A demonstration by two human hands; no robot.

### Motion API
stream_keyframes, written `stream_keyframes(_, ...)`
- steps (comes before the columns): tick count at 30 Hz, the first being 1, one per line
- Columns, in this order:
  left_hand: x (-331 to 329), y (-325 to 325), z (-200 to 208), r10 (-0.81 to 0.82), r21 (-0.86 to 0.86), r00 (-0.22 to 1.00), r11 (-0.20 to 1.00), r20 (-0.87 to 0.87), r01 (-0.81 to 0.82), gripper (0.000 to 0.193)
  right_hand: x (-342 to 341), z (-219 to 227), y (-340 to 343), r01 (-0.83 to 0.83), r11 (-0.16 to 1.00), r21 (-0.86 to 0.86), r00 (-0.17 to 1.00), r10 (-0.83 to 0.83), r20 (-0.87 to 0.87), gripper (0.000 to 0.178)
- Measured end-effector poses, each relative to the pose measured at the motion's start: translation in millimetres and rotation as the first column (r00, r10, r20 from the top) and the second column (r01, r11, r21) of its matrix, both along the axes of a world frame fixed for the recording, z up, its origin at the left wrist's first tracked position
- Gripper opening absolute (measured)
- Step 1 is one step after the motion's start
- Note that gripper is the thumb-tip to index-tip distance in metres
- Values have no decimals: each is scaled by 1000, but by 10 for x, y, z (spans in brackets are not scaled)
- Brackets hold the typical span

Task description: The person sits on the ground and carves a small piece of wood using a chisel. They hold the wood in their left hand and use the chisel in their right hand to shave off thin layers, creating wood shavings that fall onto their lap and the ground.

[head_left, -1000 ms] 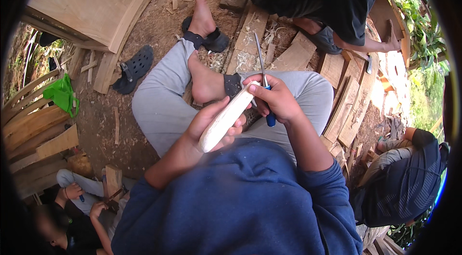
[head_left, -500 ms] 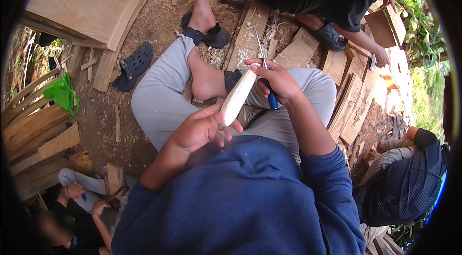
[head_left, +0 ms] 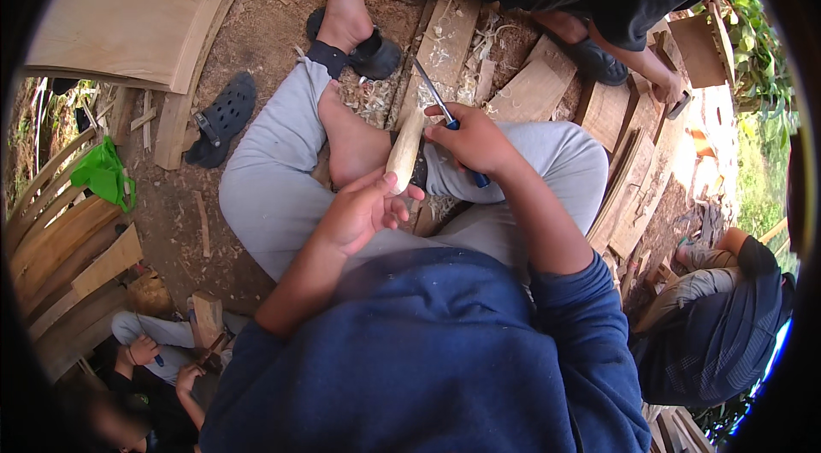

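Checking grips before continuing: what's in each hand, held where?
Left hand: pale wooden piece, by its near end. Right hand: blue-handled tool, by the handle.

Pale wooden piece (head_left: 406, 151) (tilted), blue-handled tool (head_left: 436, 96)

Rough open-air woodworking workshop, with wood shavings (head_left: 376, 98), sawn planks (head_left: 532, 94) and foliage (head_left: 756, 43) alongside.

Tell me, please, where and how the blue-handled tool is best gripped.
Probably by the blue handle, coming from the person's right, as the right hand does. The handle is thicker and slants back toward the body, while the thin blade points forward and slightly left, away from the palm.
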State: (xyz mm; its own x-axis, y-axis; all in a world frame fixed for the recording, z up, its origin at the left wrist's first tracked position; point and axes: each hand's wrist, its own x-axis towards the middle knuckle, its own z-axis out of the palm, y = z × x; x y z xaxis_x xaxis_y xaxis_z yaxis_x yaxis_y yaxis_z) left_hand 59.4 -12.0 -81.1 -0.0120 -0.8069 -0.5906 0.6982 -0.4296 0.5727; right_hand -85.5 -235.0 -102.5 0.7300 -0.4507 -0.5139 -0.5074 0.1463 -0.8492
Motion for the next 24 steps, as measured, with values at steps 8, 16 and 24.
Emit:
stream_keyframes(8,82,-308,-84,45,41,990,998,-135,-40,47,8,-194,19,-47,975,-216,991,72,110,41)
stream_keyframes(16,193,-395,-85,99,31,943,995,-319,-94,50,29,-28,-47,-131,982,-139,990,136,27,45)
stream_keyframes(24,203,-408,-131,163,46,891,986,-424,-158,44,2,-39,-36,-124,981,-149,973,150,177,45)
